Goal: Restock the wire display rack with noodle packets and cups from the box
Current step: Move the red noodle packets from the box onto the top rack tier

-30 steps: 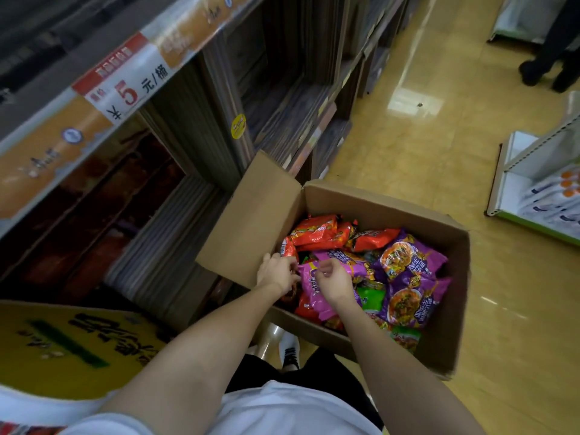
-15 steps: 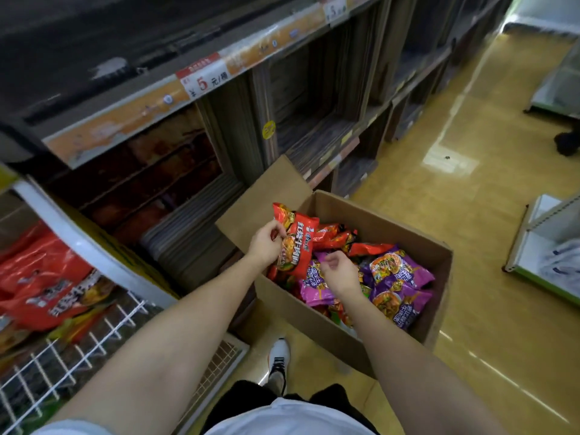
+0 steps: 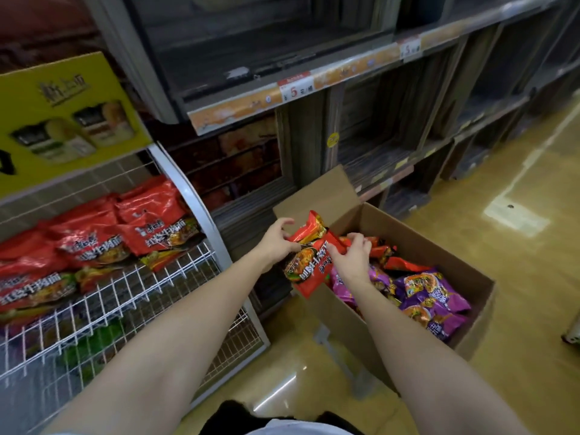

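A red noodle packet [image 3: 309,265] hangs above the near-left corner of the open cardboard box [image 3: 408,337]. My left hand [image 3: 277,238] grips its left edge and my right hand [image 3: 353,259] pinches its right side. More red and purple packets [image 3: 430,296] fill the box. The white wire display rack [image 3: 131,296] stands at the left, with red packets [image 3: 94,233] lying on its upper tier and green ones showing below.
A yellow sign board [image 3: 66,117] tops the rack. Dark wooden shelving [image 3: 392,127] with price strips runs behind the box. Glossy yellow floor [image 3: 518,277] opens to the right. My dark trousers show at the bottom edge.
Both hands have lifted a red packet out of the box and toward the left. The view has swung left, bringing the wire rack and its red packets into sight.
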A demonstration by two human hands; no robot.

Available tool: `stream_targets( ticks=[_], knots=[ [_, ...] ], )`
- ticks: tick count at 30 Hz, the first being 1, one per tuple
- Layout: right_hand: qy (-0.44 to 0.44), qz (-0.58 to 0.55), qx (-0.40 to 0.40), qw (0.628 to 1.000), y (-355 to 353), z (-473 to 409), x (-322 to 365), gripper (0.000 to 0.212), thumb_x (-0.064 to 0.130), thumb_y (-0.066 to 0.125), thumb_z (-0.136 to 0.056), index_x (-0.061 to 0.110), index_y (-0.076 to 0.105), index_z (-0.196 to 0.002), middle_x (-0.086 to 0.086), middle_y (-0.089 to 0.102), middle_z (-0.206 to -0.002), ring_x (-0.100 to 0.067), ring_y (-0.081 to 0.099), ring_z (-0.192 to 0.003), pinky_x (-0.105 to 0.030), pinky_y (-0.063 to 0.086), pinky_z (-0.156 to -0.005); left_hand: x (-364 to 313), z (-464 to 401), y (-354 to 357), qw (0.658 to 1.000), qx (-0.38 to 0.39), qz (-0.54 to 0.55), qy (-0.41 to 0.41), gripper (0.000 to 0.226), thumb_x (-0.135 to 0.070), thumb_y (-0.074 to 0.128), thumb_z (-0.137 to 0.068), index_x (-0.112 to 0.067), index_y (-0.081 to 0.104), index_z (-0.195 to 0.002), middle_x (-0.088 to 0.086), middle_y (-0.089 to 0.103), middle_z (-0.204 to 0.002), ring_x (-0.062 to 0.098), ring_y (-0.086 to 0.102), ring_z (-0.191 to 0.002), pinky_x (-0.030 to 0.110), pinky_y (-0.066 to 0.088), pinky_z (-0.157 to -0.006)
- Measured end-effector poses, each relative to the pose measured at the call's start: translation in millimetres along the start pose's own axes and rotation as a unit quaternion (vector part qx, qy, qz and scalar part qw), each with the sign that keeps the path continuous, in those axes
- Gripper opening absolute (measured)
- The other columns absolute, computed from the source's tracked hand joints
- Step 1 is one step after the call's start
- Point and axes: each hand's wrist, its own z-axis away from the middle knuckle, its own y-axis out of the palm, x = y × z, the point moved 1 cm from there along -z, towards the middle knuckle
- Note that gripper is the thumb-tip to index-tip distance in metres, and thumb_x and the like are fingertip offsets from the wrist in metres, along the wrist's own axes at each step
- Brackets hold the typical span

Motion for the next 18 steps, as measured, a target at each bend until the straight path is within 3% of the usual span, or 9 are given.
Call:
stream_targets(
  ticks=[3,5,9,11,14,18],
  knots=[
    [0.032,-0.015,0.009,0.999,17,8,10,0.074,0.043,0.073,-0.089,0.004,0.037,-0.142,-0.017,0.035,-0.143,-0.036,0.05,-0.125,-0.044,0.046,-0.101,5,7,-19,0.998,-0.03,0.056,-0.014,0.059,0.0,0.074,-0.083,-0.017,0.052,-0.135,0.008,0.06,-0.11,0.019,0.065,-0.096,0.032,0.056,-0.074],
    [0.048,-0.04,0.045,0.997,32,11,19,0.079,0.054,0.068,-0.089,0.003,0.039,-0.143,-0.016,0.043,-0.143,-0.035,0.051,-0.126,-0.043,0.046,-0.104,10,11,-35,0.994,-0.04,0.103,-0.018,0.056,0.002,0.076,-0.08,-0.015,0.058,-0.13,0.013,0.061,-0.115,0.026,0.065,-0.104,0.045,0.058,-0.087],
    [0.035,-0.104,0.074,0.991,55,28,45,0.06,0.047,0.055,-0.1,0.006,0.041,-0.142,-0.011,0.058,-0.131,-0.027,0.059,-0.113,-0.032,0.045,-0.088,26,23,-64,0.985,0.001,0.164,-0.046,0.049,0.006,0.075,-0.077,-0.018,0.058,-0.116,0.015,0.064,-0.117,0.034,0.065,-0.112,0.06,0.05,-0.1],
    [0.019,-0.126,0.068,0.99,67,40,57,0.056,0.043,0.056,-0.101,0.008,0.038,-0.141,-0.011,0.058,-0.13,-0.021,0.059,-0.106,-0.033,0.048,-0.086,34,32,-80,0.984,0.026,0.165,-0.063,0.047,0.009,0.07,-0.081,-0.019,0.053,-0.115,0.014,0.063,-0.122,0.03,0.064,-0.113,0.056,0.052,-0.1],
    [0.002,-0.129,0.049,0.99,89,61,72,0.049,0.046,0.053,-0.101,0.016,0.038,-0.136,-0.01,0.058,-0.132,-0.023,0.061,-0.111,-0.045,0.054,-0.095,48,43,-107,0.987,0.038,0.143,-0.062,0.053,0.006,0.072,-0.083,-0.014,0.047,-0.125,0.01,0.064,-0.12,0.026,0.065,-0.109,0.048,0.055,-0.096],
    [-0.019,-0.116,-0.006,0.993,114,89,91,0.046,0.048,0.043,-0.104,0.018,0.035,-0.137,-0.008,0.053,-0.132,-0.023,0.057,-0.116,-0.047,0.051,-0.098,55,53,-135,0.993,0.012,0.118,0.004,0.05,-0.012,0.079,-0.084,-0.012,0.05,-0.125,0.005,0.064,-0.115,0.017,0.065,-0.1,0.028,0.056,-0.075]
  ],
)
